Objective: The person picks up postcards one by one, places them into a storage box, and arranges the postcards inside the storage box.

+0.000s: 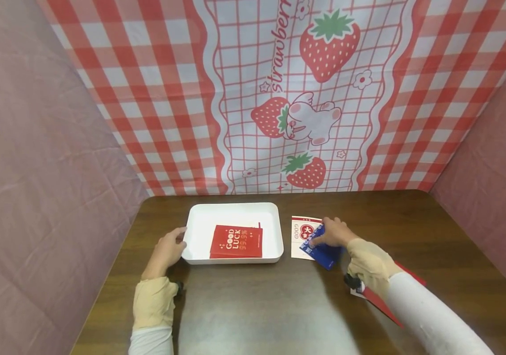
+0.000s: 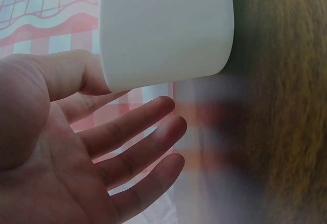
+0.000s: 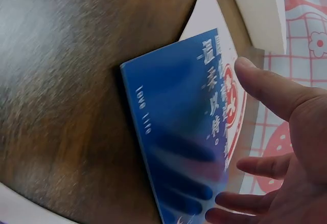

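At the left side of a white tray (image 1: pixel 200 222), my left hand (image 1: pixel 167 250) has its thumb and index finger at the rim. In the left wrist view the other fingers (image 2: pixel 158 137) extend apart from the tray wall (image 2: pixel 168 35), and the thumb tip is hidden. My right hand (image 1: pixel 334 232) is over a glossy blue envelope (image 1: pixel 330 255) with silver lettering. That envelope (image 3: pixel 163 86) lies slanted across a white envelope (image 1: pixel 298 250) with a round red emblem. The right thumb and fingers (image 3: pixel 268 83) are spread along its far side, without a visible grip.
Red envelopes (image 1: pixel 253 241) reading "GOOD LUCK" lie in the tray, partly covering a white one. More red envelopes (image 1: pixel 381 303) lie on the brown table (image 1: pixel 253 305) beneath the right forearm. A red-and-white strawberry cloth (image 1: pixel 182 98) hangs behind the table.
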The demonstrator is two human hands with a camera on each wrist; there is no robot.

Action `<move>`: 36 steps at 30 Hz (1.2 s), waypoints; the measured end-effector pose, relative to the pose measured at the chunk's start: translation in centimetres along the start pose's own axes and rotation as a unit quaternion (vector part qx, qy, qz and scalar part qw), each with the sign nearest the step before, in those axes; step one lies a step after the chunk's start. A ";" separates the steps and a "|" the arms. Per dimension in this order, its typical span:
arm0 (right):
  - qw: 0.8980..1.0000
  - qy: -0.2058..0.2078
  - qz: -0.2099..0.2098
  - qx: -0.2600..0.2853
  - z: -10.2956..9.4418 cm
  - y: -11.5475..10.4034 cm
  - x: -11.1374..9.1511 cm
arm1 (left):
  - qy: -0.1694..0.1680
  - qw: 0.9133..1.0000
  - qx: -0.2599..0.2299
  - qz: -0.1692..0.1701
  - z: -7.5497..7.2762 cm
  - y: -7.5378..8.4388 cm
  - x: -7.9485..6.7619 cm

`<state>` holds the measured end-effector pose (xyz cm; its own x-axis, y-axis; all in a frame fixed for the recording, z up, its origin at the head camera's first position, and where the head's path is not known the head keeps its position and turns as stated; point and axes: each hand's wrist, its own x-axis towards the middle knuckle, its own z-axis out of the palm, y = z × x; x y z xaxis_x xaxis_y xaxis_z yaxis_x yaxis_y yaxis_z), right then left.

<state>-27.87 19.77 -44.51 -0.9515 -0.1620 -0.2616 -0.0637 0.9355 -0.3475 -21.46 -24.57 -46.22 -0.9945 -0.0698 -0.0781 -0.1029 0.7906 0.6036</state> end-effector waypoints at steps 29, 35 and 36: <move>0.998 0.003 0.051 -0.045 0.6 1.5 -0.7 | -0.006 1.000 -0.003 -0.014 0.0 -0.2 0.2; 0.997 0.032 0.048 -0.052 0.5 2.4 -0.5 | -0.006 1.000 -0.004 -0.012 0.1 -0.2 0.2; 0.997 0.036 0.049 -0.051 0.4 2.6 -0.5 | -0.004 1.000 -0.005 -0.010 0.1 -0.1 0.2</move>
<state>-27.49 22.13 -45.64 -0.9735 -0.0490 -0.2233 0.0035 0.9735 -0.2289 -21.66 -24.61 -46.44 -0.9921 -0.0798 -0.0971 -0.1227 0.7834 0.6092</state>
